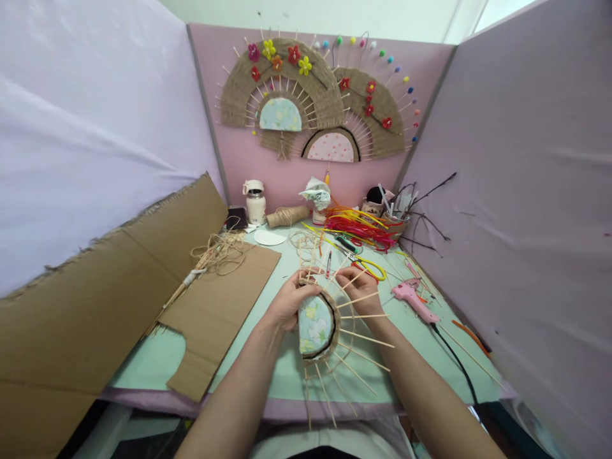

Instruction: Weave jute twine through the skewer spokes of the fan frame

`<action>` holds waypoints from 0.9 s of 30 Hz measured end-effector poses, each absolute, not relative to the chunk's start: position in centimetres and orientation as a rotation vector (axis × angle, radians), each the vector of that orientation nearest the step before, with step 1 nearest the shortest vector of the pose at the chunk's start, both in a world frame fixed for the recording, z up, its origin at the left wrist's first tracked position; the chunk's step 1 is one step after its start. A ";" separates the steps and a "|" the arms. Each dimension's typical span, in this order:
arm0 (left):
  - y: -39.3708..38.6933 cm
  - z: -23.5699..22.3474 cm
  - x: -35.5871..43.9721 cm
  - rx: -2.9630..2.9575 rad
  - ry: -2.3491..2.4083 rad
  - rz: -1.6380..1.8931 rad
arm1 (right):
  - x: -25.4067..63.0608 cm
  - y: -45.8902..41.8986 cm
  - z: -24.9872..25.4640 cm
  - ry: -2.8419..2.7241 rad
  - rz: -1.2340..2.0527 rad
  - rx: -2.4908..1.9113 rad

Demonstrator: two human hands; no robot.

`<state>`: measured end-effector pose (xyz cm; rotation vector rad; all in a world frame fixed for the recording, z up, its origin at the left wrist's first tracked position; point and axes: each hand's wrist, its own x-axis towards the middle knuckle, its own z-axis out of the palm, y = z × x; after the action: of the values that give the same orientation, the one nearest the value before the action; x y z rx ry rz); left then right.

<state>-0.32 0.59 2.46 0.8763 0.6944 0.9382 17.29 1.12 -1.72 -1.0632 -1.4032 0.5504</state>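
Note:
A half-round fan piece [316, 325] faces me, covered in pale blue floral fabric with a dark cord along its curved edge. Thin wooden sticks [366, 315] radiate from that edge, and a strand of twine [352, 306] runs in an arc among them. My left hand [291, 299] is closed on the upper left end of the piece, thumb on the fabric. By the upper sticks, my right hand [359, 288] has its fingertips pinched together at the twine; what exactly lies between them is partly hidden.
A pink glue gun [415, 301] with a black cord lies at the right, near yellow-handled scissors [373, 266]. Red and yellow pipe cleaners [361, 226] pile up behind. Cardboard [229, 299] and a twine spool [287, 217] are on the left. Finished fans [282, 76] hang on the back panel.

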 end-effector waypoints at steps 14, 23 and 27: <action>0.7 2.6 -0.6 0.975 0.772 0.944 | 18.8 1.5 -0.5 -0.978 0.905 -0.828; 0.5 2.7 -0.7 1.024 0.789 0.745 | 20.0 1.7 0.6 -0.778 0.943 -0.716; 0.6 2.6 -0.6 0.989 0.798 0.776 | 20.1 1.4 0.7 -0.834 0.935 -0.695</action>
<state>-0.62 0.58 2.59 0.9890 0.7976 0.7757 20.07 1.43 0.68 -0.6948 -0.8339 0.9353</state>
